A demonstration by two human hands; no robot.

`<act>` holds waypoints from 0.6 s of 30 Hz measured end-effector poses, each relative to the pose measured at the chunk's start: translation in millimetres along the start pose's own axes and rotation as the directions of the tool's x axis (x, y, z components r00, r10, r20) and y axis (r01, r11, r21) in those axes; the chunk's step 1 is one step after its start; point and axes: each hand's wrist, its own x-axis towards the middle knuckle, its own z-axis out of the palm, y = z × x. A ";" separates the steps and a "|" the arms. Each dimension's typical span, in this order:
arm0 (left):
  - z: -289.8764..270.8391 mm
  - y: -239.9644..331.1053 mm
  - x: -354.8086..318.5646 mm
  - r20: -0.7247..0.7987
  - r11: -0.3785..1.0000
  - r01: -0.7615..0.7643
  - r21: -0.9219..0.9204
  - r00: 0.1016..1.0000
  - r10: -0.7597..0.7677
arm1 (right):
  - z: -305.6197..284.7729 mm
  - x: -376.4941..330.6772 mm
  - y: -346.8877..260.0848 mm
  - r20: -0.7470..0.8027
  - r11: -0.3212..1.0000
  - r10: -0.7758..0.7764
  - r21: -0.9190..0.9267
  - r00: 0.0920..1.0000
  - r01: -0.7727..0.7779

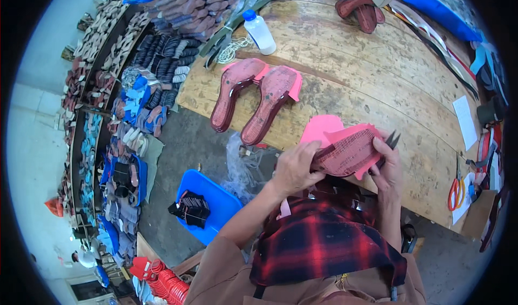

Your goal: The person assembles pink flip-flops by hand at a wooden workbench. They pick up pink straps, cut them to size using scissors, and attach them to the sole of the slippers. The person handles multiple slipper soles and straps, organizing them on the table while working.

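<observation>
Between my hands, at the table's near edge, is a dark red, grid-textured shoe insole [350, 153] with bright pink lining around it. My left hand [295, 166] grips its left end, thumb and fingers closed on the edge. At the right end my right hand [389, 167] pinches the insole's edge. Two dark pointed tips, apparently small snips [393, 139], stick out of that same hand; their handles are hidden. A loose-looking pink flap [320, 128] shows behind the left end. Left of my hands lie two stacks of similar insoles, one stack [235, 92] beside the other stack [271, 103], both with pink edges.
A white bottle with a blue cap [260, 32] stands near coiled string [234, 49]. Orange-handled scissors [457, 192] lie at the right edge. More insoles [361, 9] sit far back. A blue stool [216, 213] stands left below the wooden table [345, 62]. Loaded shelves [97, 116] line the left.
</observation>
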 end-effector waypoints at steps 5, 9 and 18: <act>-87.7 -59.1 45.8 -0.317 0.851 0.516 0.096 0.827 -0.465 | -70.8 34.2 -36.5 -0.235 0.968 -0.249 -0.037 0.940 0.247; -137.4 -140.4 70.4 -0.264 0.828 0.502 0.250 0.858 -0.440 | -142.4 42.7 -46.3 -0.325 0.940 -0.329 -0.201 0.886 0.276; -144.3 -214.4 31.5 0.120 0.690 0.702 -0.177 0.711 -0.693 | -188.8 21.4 -55.4 -0.235 0.535 -0.683 -0.805 0.692 0.255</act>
